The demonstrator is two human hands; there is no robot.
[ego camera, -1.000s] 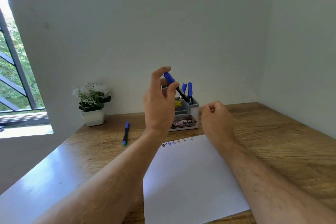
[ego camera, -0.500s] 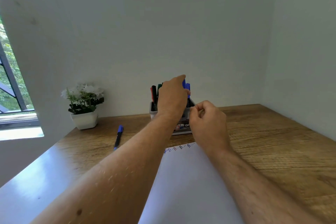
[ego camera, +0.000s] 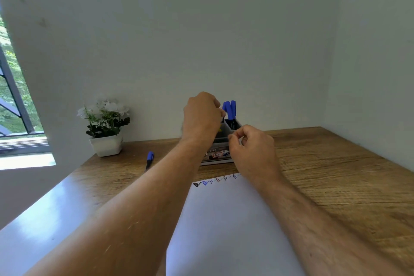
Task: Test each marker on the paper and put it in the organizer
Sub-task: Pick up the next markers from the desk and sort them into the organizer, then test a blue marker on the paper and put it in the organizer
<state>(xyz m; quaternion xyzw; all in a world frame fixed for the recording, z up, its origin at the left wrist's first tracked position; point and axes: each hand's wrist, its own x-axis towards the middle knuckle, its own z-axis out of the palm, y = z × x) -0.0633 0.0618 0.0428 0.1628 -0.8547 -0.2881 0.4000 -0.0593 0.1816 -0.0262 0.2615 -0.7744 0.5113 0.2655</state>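
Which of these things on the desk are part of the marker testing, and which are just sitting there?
Part of the job:
- sheet of paper with test scribbles
- organizer
- blue-capped markers standing in it
- loose marker on the desk
- left hand
- right hand

Just lying about:
- potted plant
- window

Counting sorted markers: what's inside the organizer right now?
Blue-capped markers stand upright in the organizer's back right compartment. The left hand covers the left side, so anything there is hidden. The right hand hides its front right corner.
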